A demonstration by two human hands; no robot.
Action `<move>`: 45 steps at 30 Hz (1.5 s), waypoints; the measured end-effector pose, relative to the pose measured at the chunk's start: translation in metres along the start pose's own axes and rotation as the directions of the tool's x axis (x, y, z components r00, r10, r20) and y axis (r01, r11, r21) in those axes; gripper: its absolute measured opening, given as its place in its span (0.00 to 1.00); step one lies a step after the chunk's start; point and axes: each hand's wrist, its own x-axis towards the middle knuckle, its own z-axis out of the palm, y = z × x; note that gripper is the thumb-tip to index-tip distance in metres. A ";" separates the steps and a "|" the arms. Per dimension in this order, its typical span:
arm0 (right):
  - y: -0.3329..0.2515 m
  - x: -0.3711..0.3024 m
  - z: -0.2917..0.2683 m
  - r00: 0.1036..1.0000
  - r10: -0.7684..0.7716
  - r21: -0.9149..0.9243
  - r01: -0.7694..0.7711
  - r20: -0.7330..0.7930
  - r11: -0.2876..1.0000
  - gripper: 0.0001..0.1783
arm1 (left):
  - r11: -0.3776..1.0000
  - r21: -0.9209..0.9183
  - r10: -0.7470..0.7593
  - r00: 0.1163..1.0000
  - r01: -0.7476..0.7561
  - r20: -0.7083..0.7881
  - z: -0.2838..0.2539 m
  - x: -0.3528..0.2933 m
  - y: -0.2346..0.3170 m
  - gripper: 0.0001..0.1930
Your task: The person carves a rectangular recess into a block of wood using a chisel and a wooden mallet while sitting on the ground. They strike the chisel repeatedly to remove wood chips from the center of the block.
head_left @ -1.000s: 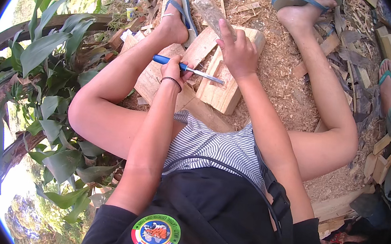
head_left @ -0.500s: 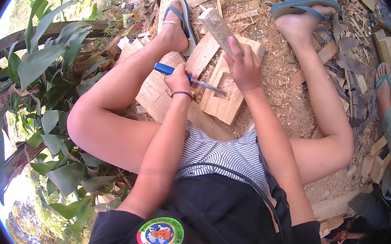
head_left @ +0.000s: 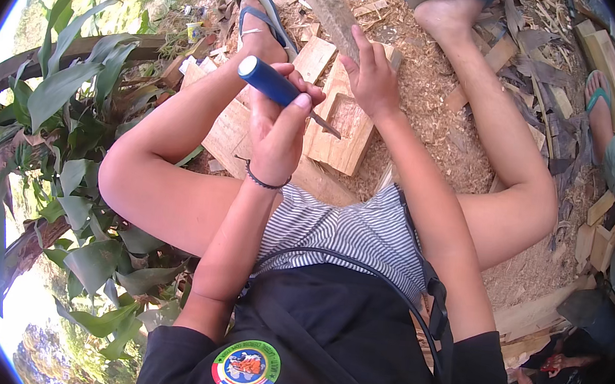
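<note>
My left hand (head_left: 277, 133) is closed on a chisel (head_left: 266, 82) with a blue handle. Its handle end tilts up toward me, and the metal blade slants down to the right. The blade's tip lies over a pale wooden block (head_left: 332, 155) near a rectangular recess; whether it touches the wood I cannot tell. In my right hand (head_left: 374, 80) is a rough, greyish piece of wood (head_left: 334, 18), held above the block's far end. That hand's index finger points out along the wood, and its other fingers are partly hidden.
Planks (head_left: 228, 136) lie left of the block between my bent legs. Sawdust and shavings (head_left: 430, 152) cover the ground, with wood scraps (head_left: 498, 55) at the far right. Leafy plants (head_left: 72, 95) crowd the left. Another person's sandalled foot (head_left: 599, 98) is at the right edge.
My left hand has shifted its grip and raised the chisel's handle, so the tool stands steeper. The right hand still holds the piece of wood. The whole view has shifted slightly.
</note>
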 end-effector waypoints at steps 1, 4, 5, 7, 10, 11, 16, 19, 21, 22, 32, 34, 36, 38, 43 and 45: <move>-0.006 0.006 -0.010 0.983 0.112 0.043 -0.120 0.144 0.992 0.33 | 0.998 0.059 -0.011 1.000 0.011 -0.005 -0.005 -0.008 -0.005 0.20; 0.010 0.020 -0.005 0.970 0.176 0.072 -0.190 0.168 0.979 0.33 | 0.990 0.139 -0.014 0.999 0.010 0.029 -0.011 -0.018 -0.022 0.18; 0.013 0.021 -0.005 0.962 0.211 0.080 -0.227 0.173 0.971 0.34 | 0.986 0.168 0.000 0.999 -0.008 0.048 -0.010 -0.017 -0.026 0.18; 0.016 0.024 -0.004 0.943 0.276 0.104 -0.299 0.186 0.949 0.35 | 0.960 0.278 0.007 0.997 -0.028 0.077 -0.001 -0.019 -0.025 0.16; 0.019 0.022 -0.006 0.929 0.283 0.086 -0.310 0.238 0.947 0.36 | 0.743 0.636 0.065 0.968 -0.209 0.241 0.000 -0.035 -0.041 0.17; 0.018 0.023 -0.008 0.929 0.268 0.071 -0.295 0.256 0.953 0.36 | 0.675 0.722 -0.013 0.976 -0.153 0.219 0.011 -0.046 -0.037 0.19; 0.012 0.025 -0.011 0.930 0.256 0.056 -0.279 0.263 0.959 0.36 | 0.438 0.790 -0.112 0.846 -0.429 0.522 0.025 -0.081 -0.048 0.19; 0.008 0.029 -0.019 0.870 0.329 0.133 -0.399 0.367 0.907 0.36 | 0.350 0.809 -0.227 0.795 -0.473 0.563 0.025 -0.085 -0.057 0.18; -0.006 0.031 -0.030 0.836 0.361 0.189 -0.467 0.414 0.864 0.36 | 0.353 0.828 -0.146 0.848 -0.436 0.509 0.031 -0.084 -0.068 0.21; -0.004 0.031 -0.030 0.848 0.354 0.193 -0.453 0.393 0.870 0.36 | 0.398 0.831 -0.089 0.885 -0.388 0.456 0.040 -0.078 -0.070 0.21; 0.009 0.022 -0.020 0.945 0.212 0.365 -0.294 0.248 0.884 0.35 | 0.599 0.718 0.122 0.927 -0.353 0.354 0.056 -0.054 -0.088 0.16; 0.012 0.020 -0.018 0.942 0.217 0.394 -0.306 0.256 0.867 0.34 | 0.631 0.690 0.099 0.918 -0.356 0.383 0.053 -0.051 -0.087 0.14; 0.013 0.020 -0.018 0.948 0.208 0.375 -0.289 0.241 0.881 0.34 | 0.655 0.665 0.063 0.903 -0.360 0.426 0.051 -0.048 -0.086 0.14; 0.014 0.021 -0.017 0.944 0.222 0.363 -0.301 0.244 0.882 0.34 | 0.631 0.683 0.022 0.888 -0.368 0.459 0.050 -0.046 -0.084 0.13; 0.025 0.018 -0.013 0.918 0.282 0.429 -0.382 0.278 0.819 0.36 | 0.623 0.680 0.011 0.873 -0.387 0.488 0.050 -0.043 -0.084 0.12; 0.026 0.018 -0.013 0.923 0.272 0.466 -0.374 0.273 0.802 0.36 | 0.619 0.682 -0.004 0.867 -0.390 0.499 0.052 -0.044 -0.085 0.12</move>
